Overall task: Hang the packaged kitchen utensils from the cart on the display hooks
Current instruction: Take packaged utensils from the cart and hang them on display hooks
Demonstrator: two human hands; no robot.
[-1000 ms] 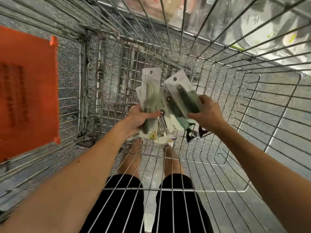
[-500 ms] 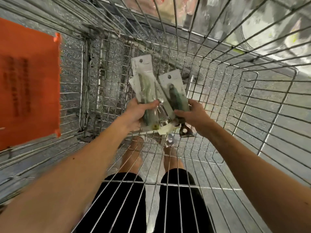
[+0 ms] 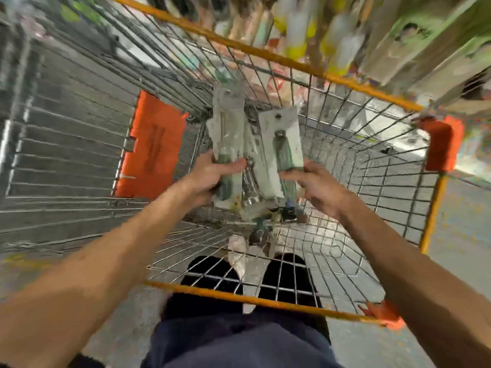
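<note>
Nearest the body, the silver wire shopping cart with an orange-coated rim [image 3: 252, 301] is crossed by both forearms, and the hands are met just above its basket. The bundle of white-carded, clear-blistered kitchen utensils with green handles [image 3: 265, 144] is held between them. The left hand [image 3: 210, 179] is clenched round the lower left packs, thumb laid over the front and fingers curled behind. The right hand [image 3: 321, 189] grasps the lower edge of the right-hand card, thumb forward. The punched card tops point away from the fingertips, while loose metal ends hang below the palms (how many packs are stacked cannot be told through the blur). An orange plastic flap [image 3: 154, 144] is seen on the cart wall beyond the left knuckles. Past the fingertips and the far rim, the blurred display of hanging goods [image 3: 305, 27] is reached; its hooks cannot be made out. The step in hand is judged to be the carrying of the bundle to that display. It would be done well if the stack were kept squared in one hand, a single pack were peeled off by the other, and its hole were lined up with a hook before the grip is loosened.
</note>
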